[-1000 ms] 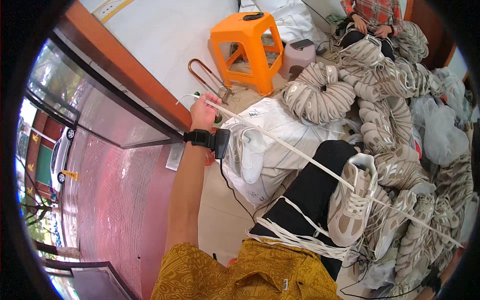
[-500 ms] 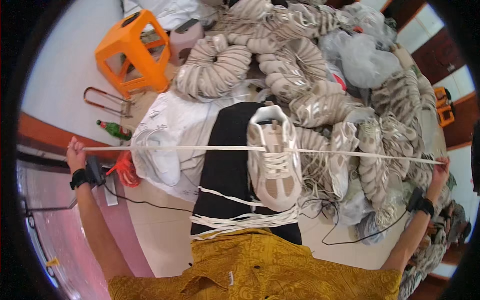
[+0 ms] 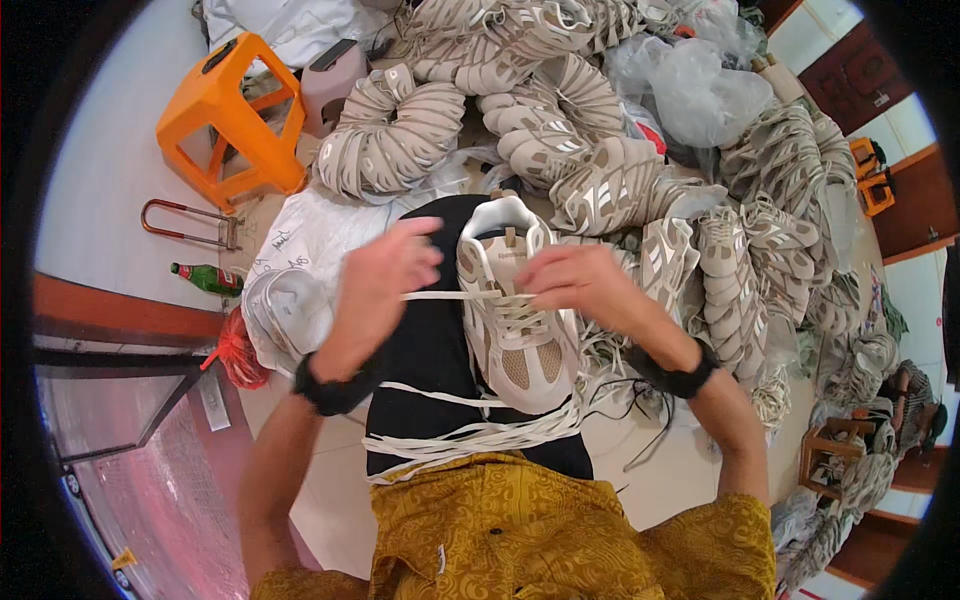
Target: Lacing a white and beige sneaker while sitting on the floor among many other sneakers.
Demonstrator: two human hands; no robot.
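A beige and white sneaker (image 3: 510, 330) rests on my black-trousered lap, toe toward me. My left hand (image 3: 385, 275) pinches one end of a white shoelace (image 3: 450, 295) just left of the shoe's eyelets. At the right side of the eyelets, my right hand (image 3: 580, 280) grips the lace's other end. The lace runs short and taut between both hands across the shoe's tongue. Several loose white laces (image 3: 470, 435) lie across my thigh below the shoe.
Stacked rows of shoe uppers (image 3: 400, 135) and sneakers (image 3: 740, 270) pile up ahead and to the right. An orange plastic stool (image 3: 230, 110) stands at the far left, with a green bottle (image 3: 205, 278) and a red net bag (image 3: 235, 355) nearby. White sacks (image 3: 300, 240) lie left of my leg.
Both hands have come in from wide apart to the shoe. The long stretched lace is now drawn short across the eyelets.
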